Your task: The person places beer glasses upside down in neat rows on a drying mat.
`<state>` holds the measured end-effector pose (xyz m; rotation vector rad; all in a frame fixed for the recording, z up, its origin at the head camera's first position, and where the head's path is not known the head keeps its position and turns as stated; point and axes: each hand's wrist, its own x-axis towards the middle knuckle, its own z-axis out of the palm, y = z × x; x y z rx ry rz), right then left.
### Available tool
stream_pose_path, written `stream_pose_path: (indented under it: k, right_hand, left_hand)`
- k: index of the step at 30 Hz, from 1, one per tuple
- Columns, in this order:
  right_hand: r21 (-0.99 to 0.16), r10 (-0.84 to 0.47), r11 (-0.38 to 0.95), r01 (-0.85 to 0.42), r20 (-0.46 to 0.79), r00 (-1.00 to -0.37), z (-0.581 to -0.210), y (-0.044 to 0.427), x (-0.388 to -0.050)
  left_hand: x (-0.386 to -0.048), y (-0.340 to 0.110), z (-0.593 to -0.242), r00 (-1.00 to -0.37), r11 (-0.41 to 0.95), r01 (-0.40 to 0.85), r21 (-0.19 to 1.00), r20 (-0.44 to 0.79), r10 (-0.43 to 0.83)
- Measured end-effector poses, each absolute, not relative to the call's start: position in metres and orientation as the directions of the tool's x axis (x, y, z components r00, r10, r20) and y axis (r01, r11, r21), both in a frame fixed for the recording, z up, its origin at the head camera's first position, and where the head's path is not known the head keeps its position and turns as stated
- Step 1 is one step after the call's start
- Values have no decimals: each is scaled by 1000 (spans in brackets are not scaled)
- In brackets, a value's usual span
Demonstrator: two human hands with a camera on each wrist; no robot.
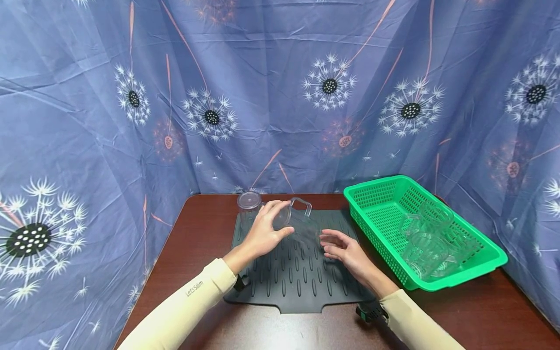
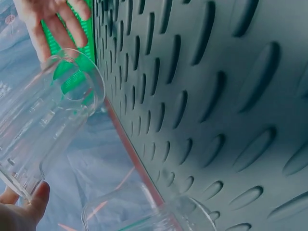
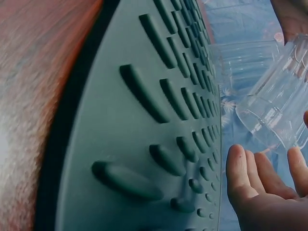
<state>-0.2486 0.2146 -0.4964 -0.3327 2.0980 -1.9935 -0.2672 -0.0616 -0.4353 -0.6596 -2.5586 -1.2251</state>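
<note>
My left hand (image 1: 264, 234) grips a clear mug (image 1: 304, 227) near its base, thumb on one side and fingers on the other. Tilted in the air above a dark grey drying mat (image 1: 302, 287), the mug points its open rim towards my right hand (image 1: 347, 253), and its handle faces the back. The right hand's fingers are spread loosely just by that rim; whether they touch the glass I cannot tell. A second clear mug (image 1: 249, 201) stands upside down on the mat's back left corner, partly behind the left hand.
A green plastic basket (image 1: 372, 231) sits on the right of the brown table (image 1: 175, 233), with several clear mugs (image 1: 428, 243) lying in its near half. Blue dandelion-patterned cloth (image 1: 262, 121) hangs behind the table.
</note>
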Motion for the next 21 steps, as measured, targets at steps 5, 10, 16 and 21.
stream_pose_path:
  k: [5, 10, 16, 21]
  right_hand:
    - [-991, -313, 130, -19, -23, -950, -497, 218, -246]
    - [-963, -301, 257, -85, 4, -954, -498, 223, -243]
    - [-930, -286, 340, -140, 40, -957, -499, 228, -240]
    - [-900, -285, 398, -176, 61, -957, -495, 232, -238]
  left_hand:
    - [-276, -59, -432, -868, 569, 496, 656, 395, 301]
    - [-284, -57, -428, -857, 567, 514, 644, 411, 310]
    - [-295, -55, -427, -858, 602, 511, 614, 407, 314]
    - [-302, -53, -426, -867, 633, 496, 595, 388, 314]
